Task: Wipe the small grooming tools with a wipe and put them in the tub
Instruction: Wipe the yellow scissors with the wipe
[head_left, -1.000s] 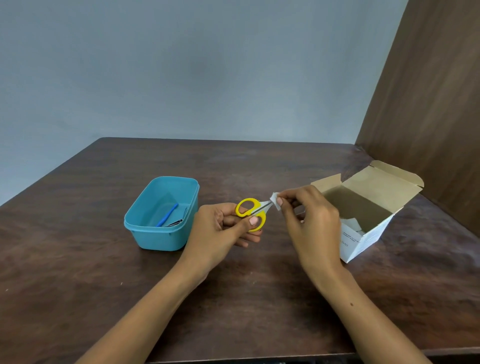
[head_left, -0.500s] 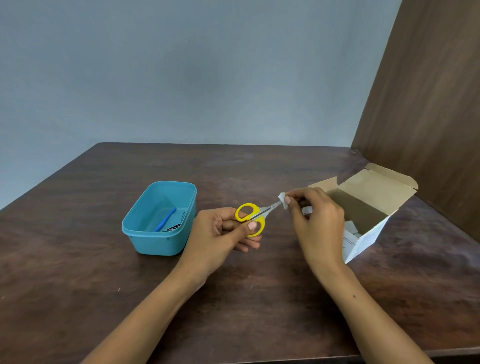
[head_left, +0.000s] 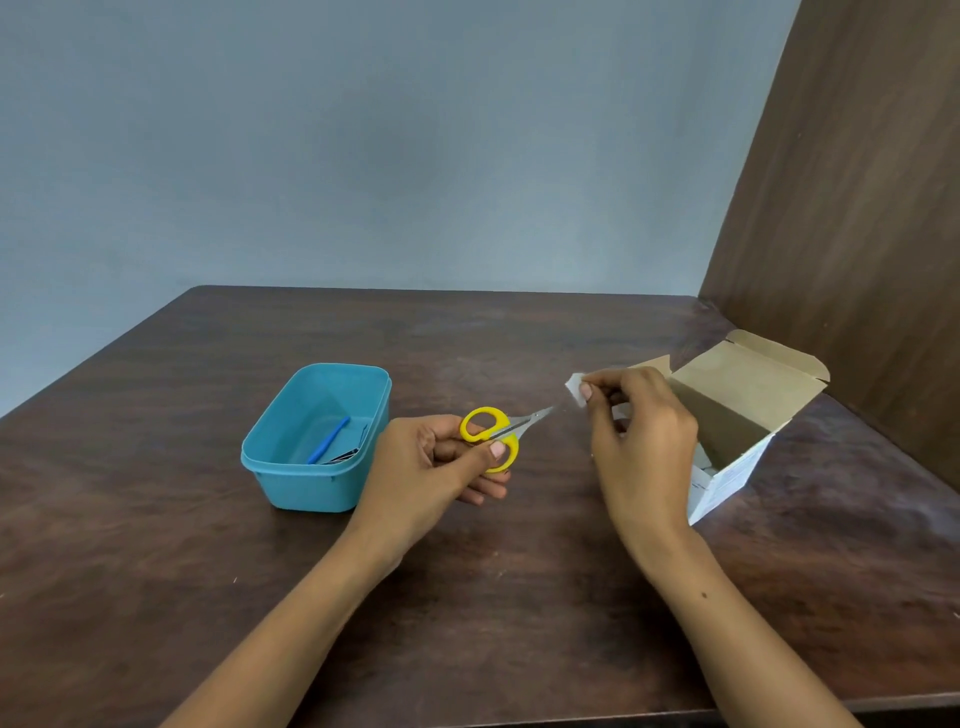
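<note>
My left hand (head_left: 436, 460) grips small scissors (head_left: 496, 434) by their yellow handles, with the closed metal blades pointing up and right. My right hand (head_left: 636, 431) pinches a small white wipe (head_left: 574, 387) just past the blade tips, a short gap apart from them. The teal tub (head_left: 291, 467) stands left of my left hand. Inside it lie a thin blue tool (head_left: 328, 439) and a dark metal tool (head_left: 345, 454).
An open cardboard box (head_left: 737, 415) with white contents lies on its side behind my right hand. A brown wooden panel (head_left: 857, 234) rises along the right edge of the dark wooden table (head_left: 156, 571). A grey wall stands behind.
My right hand slid the wipe along the blades toward the tips and has pulled it off them. My left hand and the scissors stayed almost still.
</note>
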